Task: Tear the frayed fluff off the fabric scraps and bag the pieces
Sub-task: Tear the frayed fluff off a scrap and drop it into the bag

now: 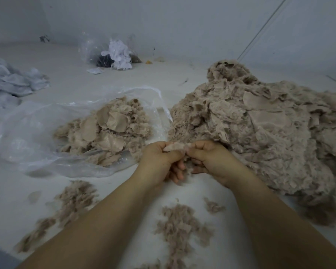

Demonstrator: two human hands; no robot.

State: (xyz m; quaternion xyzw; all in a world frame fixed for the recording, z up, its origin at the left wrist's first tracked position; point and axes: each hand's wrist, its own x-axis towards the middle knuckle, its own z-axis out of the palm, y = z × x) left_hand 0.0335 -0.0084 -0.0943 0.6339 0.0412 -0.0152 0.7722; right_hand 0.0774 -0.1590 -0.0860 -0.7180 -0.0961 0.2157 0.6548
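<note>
Both hands meet at the centre of the view over a white surface. My left hand (159, 162) and my right hand (209, 162) each pinch one end of a small beige fabric scrap (175, 146) with frayed fluff along it. A big heap of beige frayed scraps (260, 133) lies to the right, touching my right hand. To the left, a clear plastic bag (27, 136) lies open on its side with a pile of beige pieces (105, 133) in its mouth.
Torn fluff lies in clumps near me, at the centre (178, 228) and at the left (74, 199). A second clear bag (113, 53) with white and dark scraps stands at the back by the wall. Crumpled pale cloth (10, 82) lies at the far left.
</note>
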